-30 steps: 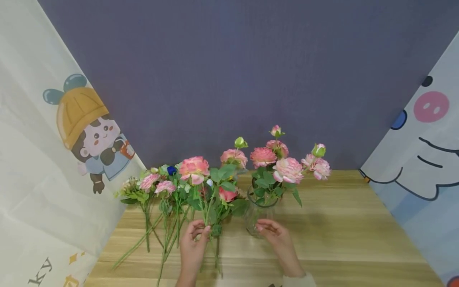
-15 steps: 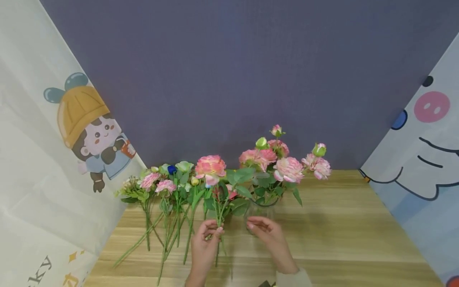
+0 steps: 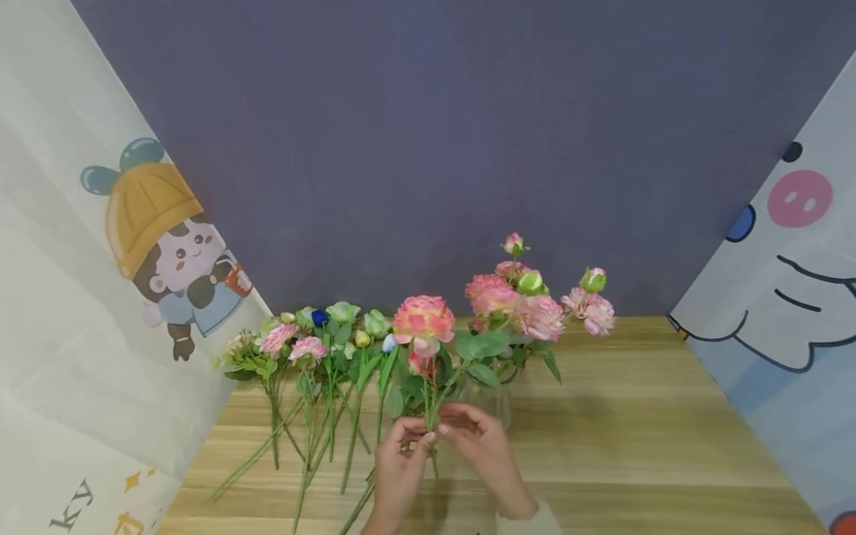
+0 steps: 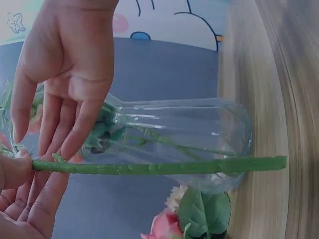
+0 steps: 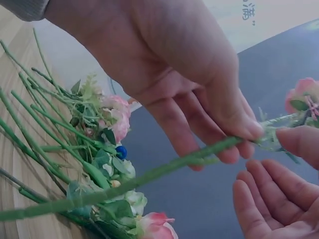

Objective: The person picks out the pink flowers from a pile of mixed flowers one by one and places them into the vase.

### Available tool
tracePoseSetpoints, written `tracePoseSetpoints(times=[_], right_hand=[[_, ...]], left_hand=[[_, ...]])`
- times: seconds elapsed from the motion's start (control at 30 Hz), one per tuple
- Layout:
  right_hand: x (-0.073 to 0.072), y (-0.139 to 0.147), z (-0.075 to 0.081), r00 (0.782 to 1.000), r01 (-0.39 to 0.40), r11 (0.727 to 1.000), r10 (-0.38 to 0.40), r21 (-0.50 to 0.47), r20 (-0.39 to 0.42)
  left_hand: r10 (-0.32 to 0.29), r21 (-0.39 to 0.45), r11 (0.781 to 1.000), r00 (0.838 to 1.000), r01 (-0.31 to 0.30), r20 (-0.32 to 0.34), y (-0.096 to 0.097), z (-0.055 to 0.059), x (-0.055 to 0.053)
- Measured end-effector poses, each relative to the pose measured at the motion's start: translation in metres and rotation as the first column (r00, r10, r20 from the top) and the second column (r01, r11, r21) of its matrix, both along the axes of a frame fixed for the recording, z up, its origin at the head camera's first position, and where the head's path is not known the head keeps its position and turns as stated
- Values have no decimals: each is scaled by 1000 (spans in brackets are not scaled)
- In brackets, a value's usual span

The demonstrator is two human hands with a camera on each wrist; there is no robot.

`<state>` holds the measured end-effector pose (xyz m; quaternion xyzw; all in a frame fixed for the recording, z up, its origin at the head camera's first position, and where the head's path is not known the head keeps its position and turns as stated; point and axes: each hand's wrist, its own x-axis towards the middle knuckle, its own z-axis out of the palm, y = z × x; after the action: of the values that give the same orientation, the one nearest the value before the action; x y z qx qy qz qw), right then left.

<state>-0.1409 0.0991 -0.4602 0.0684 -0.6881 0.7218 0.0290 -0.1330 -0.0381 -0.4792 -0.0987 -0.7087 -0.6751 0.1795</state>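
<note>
A pink artificial flower [image 3: 424, 323] with green leaves and a side bud stands upright over the table's middle. My left hand [image 3: 401, 464] pinches its stem between thumb and fingers. Just beside it, my right hand [image 3: 484, 453] pinches the same stem; in the right wrist view its thumb [image 5: 244, 124] presses on the green stem [image 5: 144, 179]. Below both hands, the bare stem end [image 4: 269, 163] sticks out in the left wrist view. Behind the right hand is a clear glass vase [image 4: 179, 112] holding several pink flowers [image 3: 542, 318], with stems visible inside.
Several flower stems lie on the wooden table [image 3: 635, 416] at the left, among them small pink blooms [image 3: 310, 348] and a blue bud [image 3: 319, 317]. A red-pink flower [image 5: 154, 226] lies nearest the hands. A dark panel [image 3: 428, 148] closes off the back.
My left hand has carried the pink flower rightward, in front of the vase. My right hand has moved left from beside the vase and has taken hold of the stem.
</note>
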Motion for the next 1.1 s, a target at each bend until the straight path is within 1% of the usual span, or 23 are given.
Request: tracePoseSetpoints(times=[0.07, 0.2, 0.33, 0.4, 0.5, 0.6, 0.7, 0.87, 1.1], right_hand=[[1, -2, 1, 1000, 9, 1000, -9, 10, -17], [4, -4, 3, 999, 9, 1000, -8, 9, -40], [5, -6, 3, 997, 7, 1000, -6, 9, -74], [5, -6, 3, 997, 19, 1000, -19, 6, -78], [6, -7, 3, 995, 47, 999, -47, -4, -87], [6, -8, 3, 991, 73, 997, -74, -13, -114], [6, -9, 2, 983, 94, 996, -94, -10, -156], [7, -8, 0, 965, 127, 991, -117, 30, -233], [5, -4, -3, 926, 110, 991, -73, 78, -370]], left_hand=[[1, 7, 1000, 1000, -1, -17, 3, 1, 1], [-2, 36, 999, 1000, 3, -13, 6, 1, 1], [-6, 45, 999, 1000, 7, -23, 9, -2, 0], [-13, 46, 999, 1000, 14, -28, 9, -4, 0], [-36, 61, 997, 999, 36, -4, 10, -5, 0], [-57, 78, 995, 998, 55, 30, 10, -4, 0], [-82, 101, 992, 995, 76, 56, 10, -3, 0], [-114, 123, 987, 989, 102, 98, 9, -3, 0], [-129, 99, 988, 988, 121, 80, 7, -5, -3]])
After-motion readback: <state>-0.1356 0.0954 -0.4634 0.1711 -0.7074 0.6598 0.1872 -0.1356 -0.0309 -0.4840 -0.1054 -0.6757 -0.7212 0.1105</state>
